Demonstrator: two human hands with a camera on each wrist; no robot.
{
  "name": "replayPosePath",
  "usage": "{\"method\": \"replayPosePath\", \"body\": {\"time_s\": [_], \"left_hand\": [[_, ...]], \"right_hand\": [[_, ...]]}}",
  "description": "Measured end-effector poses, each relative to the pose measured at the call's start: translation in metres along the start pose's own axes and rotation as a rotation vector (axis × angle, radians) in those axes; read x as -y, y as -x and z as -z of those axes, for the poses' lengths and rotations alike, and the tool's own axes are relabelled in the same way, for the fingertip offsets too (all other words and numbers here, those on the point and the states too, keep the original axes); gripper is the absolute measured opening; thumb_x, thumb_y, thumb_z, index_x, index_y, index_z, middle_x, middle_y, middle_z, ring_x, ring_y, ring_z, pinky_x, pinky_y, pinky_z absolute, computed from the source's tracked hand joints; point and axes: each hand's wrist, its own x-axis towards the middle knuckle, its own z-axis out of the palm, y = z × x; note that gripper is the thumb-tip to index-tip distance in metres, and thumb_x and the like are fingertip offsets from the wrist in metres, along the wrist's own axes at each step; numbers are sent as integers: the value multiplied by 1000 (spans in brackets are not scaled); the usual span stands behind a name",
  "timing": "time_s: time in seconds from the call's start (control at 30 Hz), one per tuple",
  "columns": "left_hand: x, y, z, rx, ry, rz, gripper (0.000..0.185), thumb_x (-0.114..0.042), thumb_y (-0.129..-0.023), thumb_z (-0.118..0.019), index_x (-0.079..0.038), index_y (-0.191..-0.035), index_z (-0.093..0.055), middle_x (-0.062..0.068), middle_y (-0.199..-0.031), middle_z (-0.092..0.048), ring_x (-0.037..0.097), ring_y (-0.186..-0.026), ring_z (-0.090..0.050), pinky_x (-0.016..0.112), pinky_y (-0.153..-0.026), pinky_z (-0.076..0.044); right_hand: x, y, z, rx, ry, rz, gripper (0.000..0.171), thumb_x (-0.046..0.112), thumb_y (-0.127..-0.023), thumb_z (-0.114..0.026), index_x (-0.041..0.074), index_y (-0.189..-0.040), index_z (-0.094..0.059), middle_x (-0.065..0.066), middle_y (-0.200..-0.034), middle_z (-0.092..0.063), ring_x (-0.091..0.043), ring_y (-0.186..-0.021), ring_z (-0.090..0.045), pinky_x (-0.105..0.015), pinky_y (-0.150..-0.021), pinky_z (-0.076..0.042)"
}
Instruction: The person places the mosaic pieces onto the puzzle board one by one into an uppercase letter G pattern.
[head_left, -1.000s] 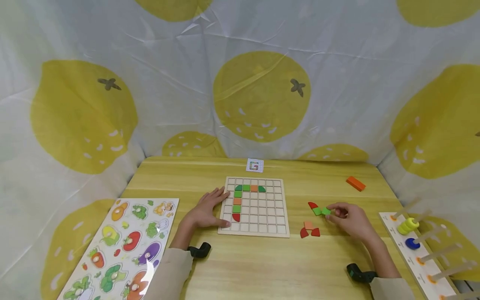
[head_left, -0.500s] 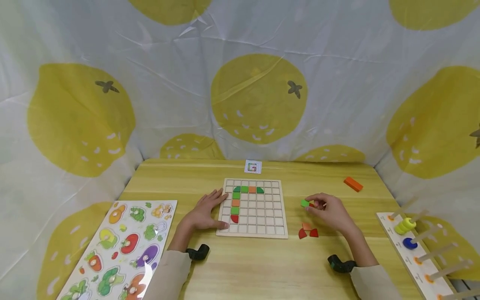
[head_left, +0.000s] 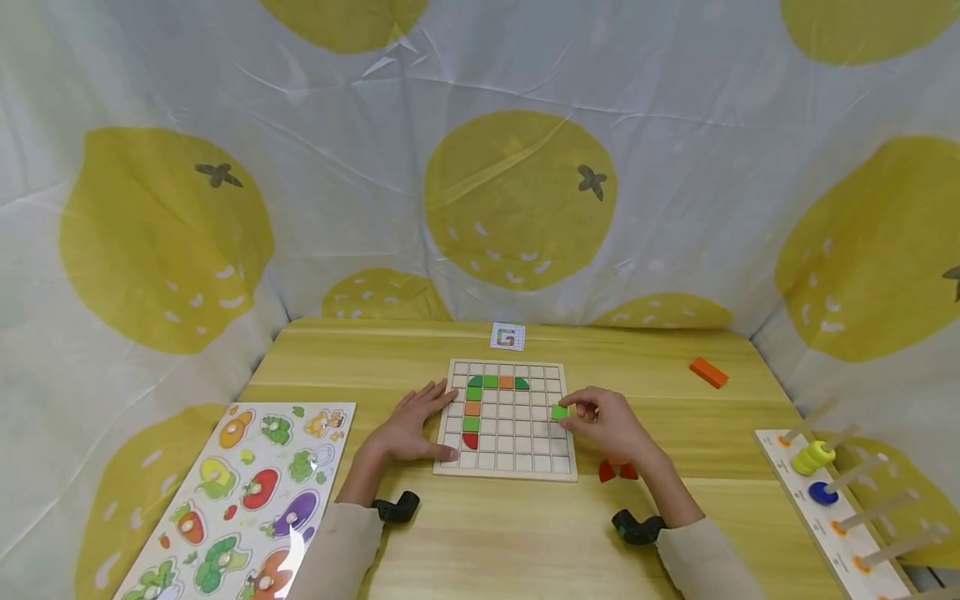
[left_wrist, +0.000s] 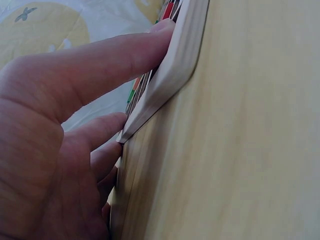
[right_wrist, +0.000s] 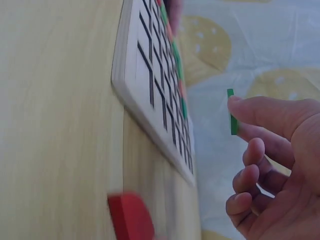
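A wooden grid board lies at the table's middle, with green, orange and red tiles filling part of its top row and a left column. My left hand rests flat against the board's left edge, fingers straight. My right hand hovers over the board's right side and pinches a small green square tile between thumb and forefinger; the tile shows edge-on above the board in the right wrist view. Loose red and orange pieces lie on the table beneath that wrist.
A vegetable peg puzzle lies at the front left. A ring-stacking rack with yellow and blue rings stands at the right edge. An orange block sits at the back right, a small pattern card behind the board. Lemon-print cloth walls surround the table.
My right hand picked the green tile up from the loose pieces at the right and carried it leftward over the board's right side. The left hand has stayed put.
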Motion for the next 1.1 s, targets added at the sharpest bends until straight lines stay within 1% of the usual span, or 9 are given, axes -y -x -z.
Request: {"method": "replayPosePath", "body": {"time_s": [0.2, 0.33, 0.43, 0.57, 0.7, 0.8, 0.93, 1.1], "left_hand": [[1, 1, -1, 0, 2, -1, 107, -52, -74, -86, -17, -162, -36, 8, -173, -20, 33, -161, -11, 59, -130, -7], [0, 1, -1, 0, -9, 0, 106, -51, -75, -85, -17, -162, -36, 8, -173, -21, 33, -161, -12, 58, -130, -8], [0, 1, -1, 0, -12, 6, 105, -51, -75, -85, -18, -162, -36, 7, -173, -21, 33, -161, -12, 58, -130, -7], [-1, 0, -1, -7, -11, 7, 103, -51, -77, -84, -19, -162, -37, 7, -173, -22, 32, -161, -12, 57, -131, -7], [-1, -1, 0, -17, -13, 9, 103, -51, -76, -85, -19, -161, -38, 6, -173, -23, 32, -161, -13, 57, -131, -8], [-1, 0, 0, -15, -15, 15, 103, -52, -75, -85, -19, -161, -38, 6, -173, -23, 32, -161, -13, 57, -131, -8], [-2, 0, 0, -14, -9, 16, 103, -53, -75, -85, -19, -161, -39, 6, -173, -23, 32, -161, -13, 58, -131, -8], [-1, 0, 0, -14, -10, 14, 104, -53, -75, -85, -18, -161, -39, 7, -173, -23, 33, -161, -13, 58, -130, -8]], "right_hand": [[15, -11, -25, 43, -9, 10, 19, 16, -88, -82, 17, -107, -79, 2, -79, -53, -15, -71, -46, -24, -61, -36], [21, -17, -41, 82, -14, 45, 20, 17, -89, -82, 16, -108, -79, 2, -78, -54, -14, -71, -47, -23, -62, -37], [24, -20, -52, 94, -4, 68, 19, 17, -88, -82, 15, -107, -80, 3, -77, -54, -12, -69, -47, -21, -61, -38], [28, -25, -64, 98, -15, 68, 19, 15, -87, -82, 13, -106, -80, 3, -75, -54, -10, -66, -46, -20, -59, -38], [32, -29, -76, 122, -34, 69, 19, 15, -87, -82, 12, -106, -80, 2, -75, -55, -9, -66, -47, -21, -60, -39], [35, -29, -84, 147, -28, 56, 20, 16, -88, -82, 13, -107, -80, 2, -75, -57, -9, -66, -48, -21, -59, -40], [38, -28, -89, 160, -6, 44, 19, 16, -87, -83, 14, -106, -80, 4, -74, -57, -9, -64, -48, -21, -57, -39], [40, -29, -92, 181, 29, 60, 19, 17, -87, -83, 15, -106, -80, 5, -71, -56, -9, -64, -49, -22, -57, -40]]}}
